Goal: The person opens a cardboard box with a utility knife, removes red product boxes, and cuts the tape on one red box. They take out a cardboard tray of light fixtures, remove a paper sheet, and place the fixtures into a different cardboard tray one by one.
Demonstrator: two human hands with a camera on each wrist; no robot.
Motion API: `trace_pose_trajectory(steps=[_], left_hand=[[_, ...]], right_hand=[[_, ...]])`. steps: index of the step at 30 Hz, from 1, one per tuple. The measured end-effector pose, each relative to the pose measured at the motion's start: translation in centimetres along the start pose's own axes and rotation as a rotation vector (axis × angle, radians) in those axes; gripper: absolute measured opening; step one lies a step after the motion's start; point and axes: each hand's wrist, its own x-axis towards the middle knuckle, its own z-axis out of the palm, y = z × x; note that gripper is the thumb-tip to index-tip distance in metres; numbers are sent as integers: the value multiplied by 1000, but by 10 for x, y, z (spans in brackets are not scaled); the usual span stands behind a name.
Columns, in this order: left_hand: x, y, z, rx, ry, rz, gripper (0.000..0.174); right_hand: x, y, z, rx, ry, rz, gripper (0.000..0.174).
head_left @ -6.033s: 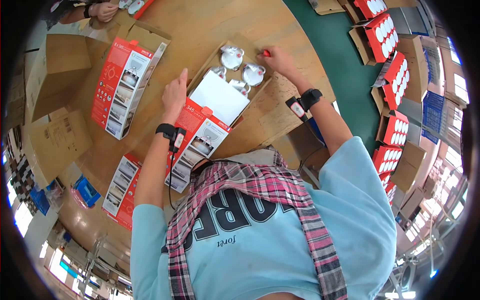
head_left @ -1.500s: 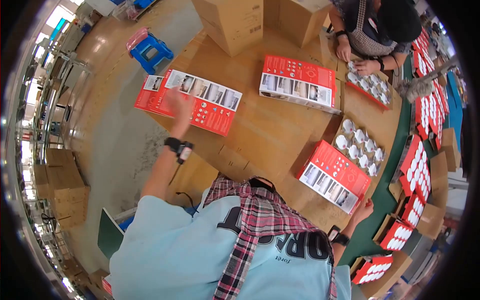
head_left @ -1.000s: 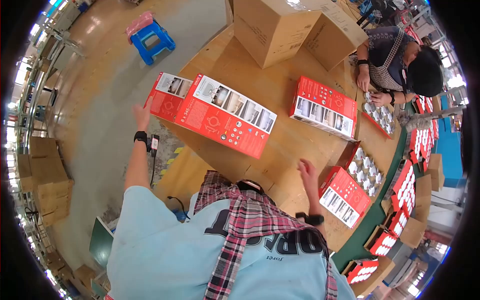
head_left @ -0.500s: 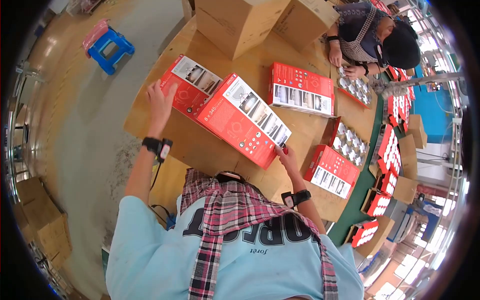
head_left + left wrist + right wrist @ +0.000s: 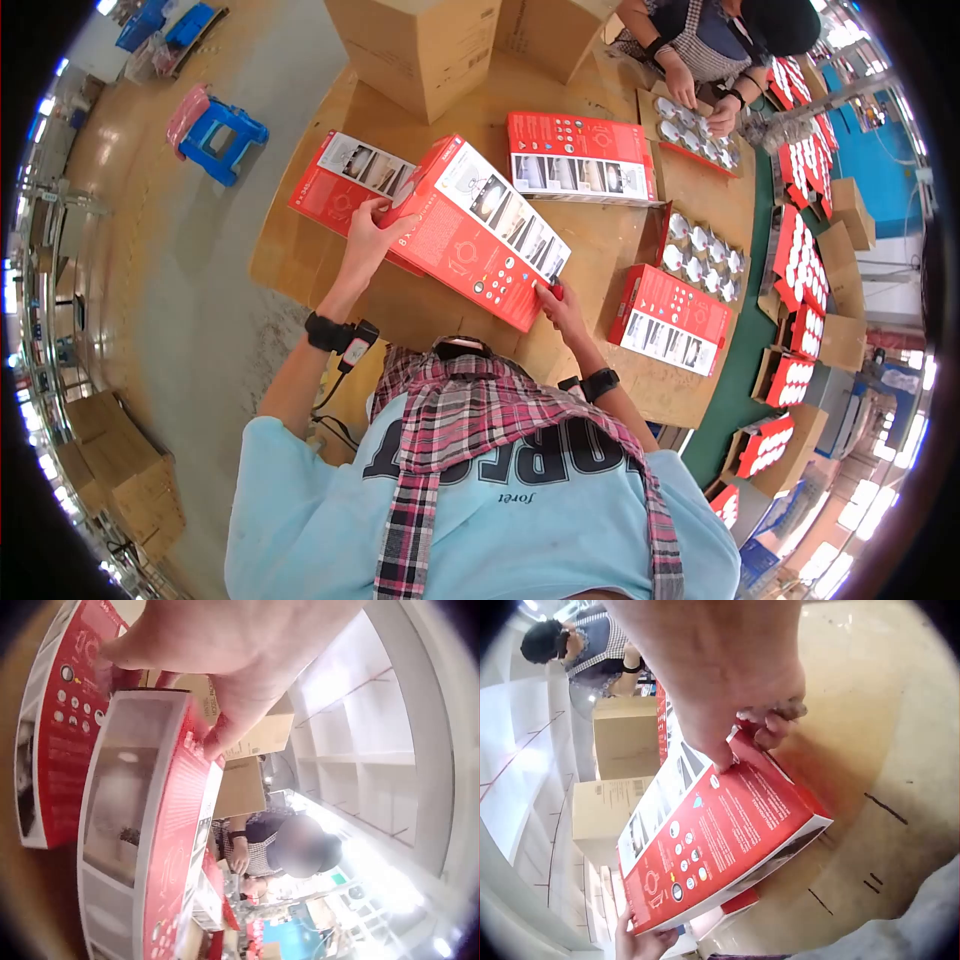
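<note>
A red and white printed carton (image 5: 462, 242) is tilted over the table between my two hands. My left hand (image 5: 370, 242) grips its far left end, and in the left wrist view the thumb lies along the red face of the carton (image 5: 169, 855). At the opposite end my right hand (image 5: 566, 312) pinches the carton's edge. Seen from the right wrist, the fingers (image 5: 721, 754) bend over that edge of the carton (image 5: 716, 825), with a small greyish piece at them. A second flat red carton (image 5: 335, 192) lies on the table just behind the held one.
Another printed carton (image 5: 578, 160) lies at the back. To the right is an opened carton (image 5: 672, 318) with several silvery-white lamps (image 5: 702, 256). Tall cardboard boxes (image 5: 420, 55) stand at the far edge; another person (image 5: 690, 45) works at back right. A blue stool (image 5: 222, 140) stands on the floor.
From the full tray, my hands have gone to the flat cartons. The right hand has taken one end; the left has moved from the rear carton onto the front one's end, now raised.
</note>
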Motion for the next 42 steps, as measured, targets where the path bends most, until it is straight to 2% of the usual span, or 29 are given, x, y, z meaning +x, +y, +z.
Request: trace_pose_trajectory(steps=[3, 4, 7, 8, 12, 15, 18, 20, 21, 26, 35, 42], left_hand=[[-27, 70, 9, 265, -16, 266, 58], [-35, 87, 15, 296, -1, 343, 57], [-61, 122, 29, 405, 40, 553, 58], [-69, 130, 36, 448, 52, 606, 59], [-87, 131, 51, 748, 92, 780, 71], [-109, 146, 60, 886, -70, 606, 84], [-112, 143, 62, 935, -152, 570, 88], [-113, 136, 65, 881, -160, 663, 87], [-113, 133, 66, 852, -162, 709, 86], [-123, 129, 77, 732, -185, 707, 82], [-125, 134, 78, 729, -168, 707, 78], [-124, 133, 76, 723, -168, 693, 78]], right_hand=[[1, -1, -11, 131, -216, 97, 37], [2, -1, -9, 144, -202, 90, 37], [10, 10, -10, 282, 78, -24, 40], [8, 1, -18, 257, 98, -50, 40], [-40, -60, -42, 422, -64, -265, 37], [-81, -111, -45, 435, -261, -308, 35], [-101, -142, -39, 375, -387, -315, 33], [-107, -155, -33, 358, -443, -326, 32], [-108, -160, -30, 321, -454, -325, 31], [-99, -169, -16, 201, -479, -295, 29], [-99, -175, -12, 271, -426, -370, 26], [-99, -178, -10, 247, -439, -311, 28]])
